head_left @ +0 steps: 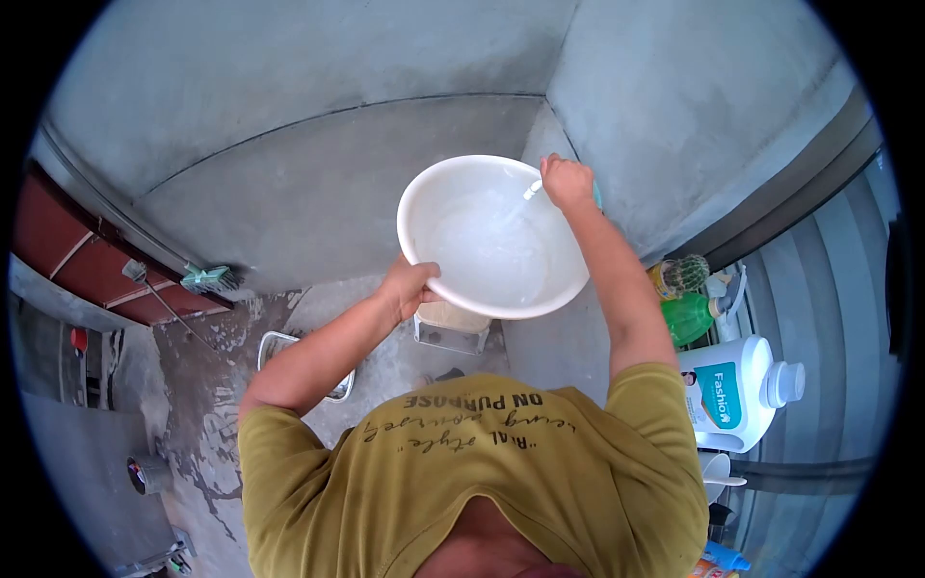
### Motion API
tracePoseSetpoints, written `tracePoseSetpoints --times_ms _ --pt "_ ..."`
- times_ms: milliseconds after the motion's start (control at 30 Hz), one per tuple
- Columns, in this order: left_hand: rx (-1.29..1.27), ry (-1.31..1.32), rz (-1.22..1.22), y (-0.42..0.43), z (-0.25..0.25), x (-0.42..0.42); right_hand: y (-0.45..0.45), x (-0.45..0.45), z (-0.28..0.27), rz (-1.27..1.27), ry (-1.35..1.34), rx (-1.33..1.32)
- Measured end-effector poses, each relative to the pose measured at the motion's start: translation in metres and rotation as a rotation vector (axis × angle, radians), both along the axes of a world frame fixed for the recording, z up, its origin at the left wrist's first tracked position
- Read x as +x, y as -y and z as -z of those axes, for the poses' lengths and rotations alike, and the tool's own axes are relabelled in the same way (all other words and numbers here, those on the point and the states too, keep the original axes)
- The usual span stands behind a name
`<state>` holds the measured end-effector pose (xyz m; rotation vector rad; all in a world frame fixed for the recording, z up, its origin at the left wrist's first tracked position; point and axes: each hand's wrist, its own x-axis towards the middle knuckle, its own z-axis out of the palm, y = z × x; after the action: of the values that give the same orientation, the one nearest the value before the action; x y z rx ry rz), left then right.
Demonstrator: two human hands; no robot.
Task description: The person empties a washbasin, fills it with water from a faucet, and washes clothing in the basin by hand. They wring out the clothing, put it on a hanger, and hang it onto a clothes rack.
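Note:
A wide white basin [453, 250] is held up in front of me, tilted toward me. My left hand [412, 286] grips its near-left rim, with the thumb over the edge. At the far-right rim, my right hand [567, 181] is closed around the back of a white water spout [531, 190]. Water runs from this spout into the basin. A bit of teal shows behind my right wrist, but I cannot make out what it belongs to. Below the basin stands a small stool [451, 323], partly hidden.
To my right stand a white detergent jug [718, 393], a green bottle [687, 319] and a cactus [689, 274]. A green-and-white brush [209, 279] leans by the left wall. A bucket [148, 475] stands on the wet floor. Grey walls [356, 183] meet in a corner ahead.

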<state>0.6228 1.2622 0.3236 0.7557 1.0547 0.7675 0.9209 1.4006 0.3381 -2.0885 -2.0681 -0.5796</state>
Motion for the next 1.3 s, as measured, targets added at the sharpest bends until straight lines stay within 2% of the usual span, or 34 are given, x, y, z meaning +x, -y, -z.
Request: tracePoseSetpoints --times_ms 67,167,267,367,467,600,667,800,867,933,967,1033,1133,1300 --pt "0.046 -0.017 -0.038 0.003 -0.004 0.002 0.002 0.000 0.001 -0.002 0.000 0.000" --pt "0.112 -0.036 -0.090 0.005 -0.007 0.005 0.009 -0.004 -0.005 0.051 -0.139 -0.089" --pt "0.134 -0.044 -0.086 0.001 -0.002 0.004 0.030 -0.015 -0.006 0.134 -0.150 0.030" --pt "0.143 -0.031 -0.079 0.000 0.004 0.003 0.066 -0.021 -0.009 -0.031 -0.432 0.394" --pt "0.149 -0.034 -0.078 0.001 0.004 0.003 0.124 -0.030 -0.008 -0.191 -0.694 0.553" --pt "0.164 -0.031 -0.045 0.001 0.006 0.002 0.204 -0.026 0.020 -0.271 -0.789 0.567" --pt "0.163 -0.021 -0.048 0.002 0.005 0.002 0.239 -0.018 0.044 -0.206 -0.800 0.606" --pt "0.154 -0.013 -0.061 0.003 0.008 0.003 0.306 -0.001 0.117 0.021 -0.814 0.326" --pt "0.155 -0.017 -0.051 0.001 0.013 0.002 0.347 0.015 0.192 0.179 -0.806 0.008" --pt "0.153 -0.024 -0.035 0.000 0.020 0.000 0.405 0.054 0.340 0.310 -0.797 -0.433" --pt "0.156 -0.015 -0.035 0.001 0.018 0.001 0.435 0.057 0.338 0.374 -0.971 -0.680" --pt "0.164 0.004 -0.041 0.004 0.015 0.002 0.507 0.087 0.469 0.116 -0.664 -1.072" --pt "0.152 -0.014 -0.061 0.004 0.015 0.003 0.532 0.089 0.427 0.227 -0.731 -1.216" --pt "0.145 0.004 -0.071 0.007 0.016 0.005 0.502 0.090 0.361 0.381 -0.952 -0.906"
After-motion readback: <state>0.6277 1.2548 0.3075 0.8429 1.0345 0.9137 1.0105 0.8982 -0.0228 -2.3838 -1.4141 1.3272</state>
